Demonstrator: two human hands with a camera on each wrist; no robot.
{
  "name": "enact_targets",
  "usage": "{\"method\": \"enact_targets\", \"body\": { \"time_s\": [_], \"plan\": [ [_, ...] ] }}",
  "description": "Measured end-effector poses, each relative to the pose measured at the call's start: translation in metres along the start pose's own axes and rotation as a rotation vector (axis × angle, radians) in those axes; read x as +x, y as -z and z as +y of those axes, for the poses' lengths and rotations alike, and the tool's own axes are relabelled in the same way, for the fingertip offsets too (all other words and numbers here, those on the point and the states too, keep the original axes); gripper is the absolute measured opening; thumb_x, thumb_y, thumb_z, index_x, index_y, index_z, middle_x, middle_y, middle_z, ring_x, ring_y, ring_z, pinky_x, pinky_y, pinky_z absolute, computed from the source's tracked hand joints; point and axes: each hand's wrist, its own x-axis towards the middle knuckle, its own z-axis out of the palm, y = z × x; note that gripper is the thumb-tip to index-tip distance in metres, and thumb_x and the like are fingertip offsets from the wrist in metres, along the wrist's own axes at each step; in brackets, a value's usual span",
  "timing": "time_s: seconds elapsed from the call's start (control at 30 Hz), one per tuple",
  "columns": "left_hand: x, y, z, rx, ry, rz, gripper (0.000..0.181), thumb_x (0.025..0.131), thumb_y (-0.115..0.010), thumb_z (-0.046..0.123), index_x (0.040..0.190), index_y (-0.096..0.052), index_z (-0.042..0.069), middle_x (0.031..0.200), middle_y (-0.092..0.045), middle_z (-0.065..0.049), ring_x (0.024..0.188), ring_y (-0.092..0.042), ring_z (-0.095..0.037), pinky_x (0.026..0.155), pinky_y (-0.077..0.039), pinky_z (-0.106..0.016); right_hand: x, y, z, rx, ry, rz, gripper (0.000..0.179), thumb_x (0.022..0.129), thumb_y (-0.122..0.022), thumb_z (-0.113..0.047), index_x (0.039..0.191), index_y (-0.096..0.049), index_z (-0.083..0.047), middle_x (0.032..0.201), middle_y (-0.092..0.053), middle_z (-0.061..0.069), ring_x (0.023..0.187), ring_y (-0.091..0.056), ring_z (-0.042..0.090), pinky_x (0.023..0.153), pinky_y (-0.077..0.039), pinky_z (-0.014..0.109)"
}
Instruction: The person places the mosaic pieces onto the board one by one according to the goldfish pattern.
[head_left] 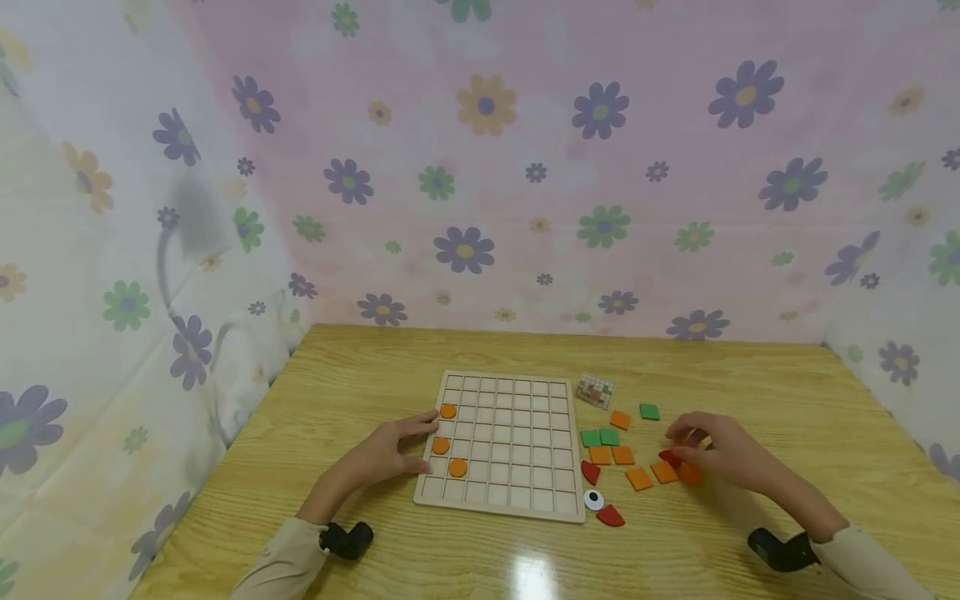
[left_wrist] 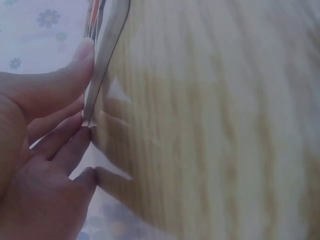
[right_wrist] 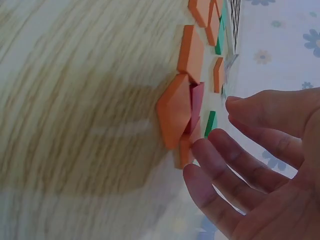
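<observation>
A pale wooden grid board (head_left: pixel 517 508) lies on the table, with three orange discs (head_left: pixel 457 467) in cells near its left side. My left hand (head_left: pixel 378 452) rests against the board's left edge; in the left wrist view the thumb (left_wrist: pixel 82 52) lies along that edge. My right hand (head_left: pixel 723 450) is over a small cluster of tiles at the right. Its fingertips (right_wrist: pixel 197 180) are loosely bent and apart from the thumb, with nothing held between them. Just below are a red quarter-round piece (right_wrist: pixel 196 106) and orange tiles (right_wrist: pixel 175 111), the red one leaning among them.
Between board and right hand lie several orange square tiles (head_left: pixel 639 478), green square tiles (head_left: pixel 649 412), red quarter-round pieces (head_left: pixel 611 516) and a white eye disc (head_left: pixel 593 500). A small pattern card (head_left: pixel 596 390) sits by the board's upper right corner. Flowered cloth (head_left: pixel 525 208) hangs behind the table.
</observation>
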Motion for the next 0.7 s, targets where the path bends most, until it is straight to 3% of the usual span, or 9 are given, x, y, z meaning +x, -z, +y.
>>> {"method": "enact_targets", "body": {
  "time_s": [0.7],
  "plan": [
    [-0.0006, -0.0003, 0.0020, -0.026, 0.019, 0.005, 0.065, 0.086, -0.071, 0.021, 0.141, -0.043, 0.001, 0.153, -0.029, -0.006, 0.140, -0.022, -0.030, 0.106, -0.032, -0.048, 0.0019, -0.0092, 0.0057, 0.036, -0.003, -0.012, 0.029, 0.072, -0.068, 0.016, 0.093, -0.068, -0.005, 0.090, -0.064, 0.009, 0.067, -0.052, 0.005, 0.051, -0.047, 0.023]
  ]
}}
